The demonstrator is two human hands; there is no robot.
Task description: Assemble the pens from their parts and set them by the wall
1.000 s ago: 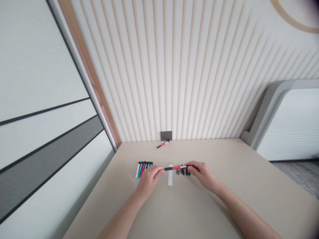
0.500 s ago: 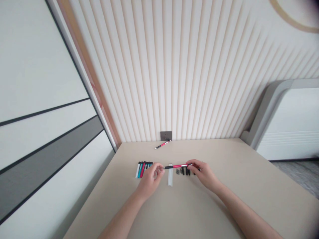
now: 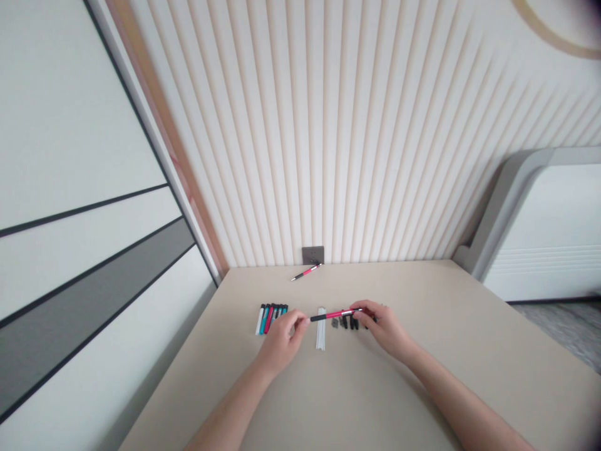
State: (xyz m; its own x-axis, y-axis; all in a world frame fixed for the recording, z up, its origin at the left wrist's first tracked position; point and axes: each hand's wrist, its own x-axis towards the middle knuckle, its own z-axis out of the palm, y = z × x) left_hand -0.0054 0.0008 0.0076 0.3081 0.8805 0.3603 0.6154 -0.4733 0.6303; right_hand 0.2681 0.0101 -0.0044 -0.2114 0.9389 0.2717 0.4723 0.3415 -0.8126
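Left hand (image 3: 280,341) pinches the tip end of the red-and-black pen (image 3: 334,314); the right hand (image 3: 385,329) holds its other end, nearly level over the thin white tubes (image 3: 320,332). Steady fingertips and an aligned barrel suit this best.

1. Left hand (image 3: 279,341): bare; slender thumb and forefinger with rounded tips; nails too small to inspect.
2. Left wrist (image 3: 263,369): bare, smooth in outline, narrower than the arm behind it.
3. Left forearm (image 3: 232,407): bare over its visible length, slim, widening evenly toward the lower edge of the view.
4. Right hand (image 3: 385,329): bare; slim fingers, rounded knuckles; finer surface detail unreadable.
5. Right wrist (image 3: 410,352): bare, narrow, smoothly contoured.
6. Right forearm (image 3: 457,398): bare where visible, slim, gently tapered toward the wrist.
7. Upper arms and any sleeves: outside the view, not assessable.
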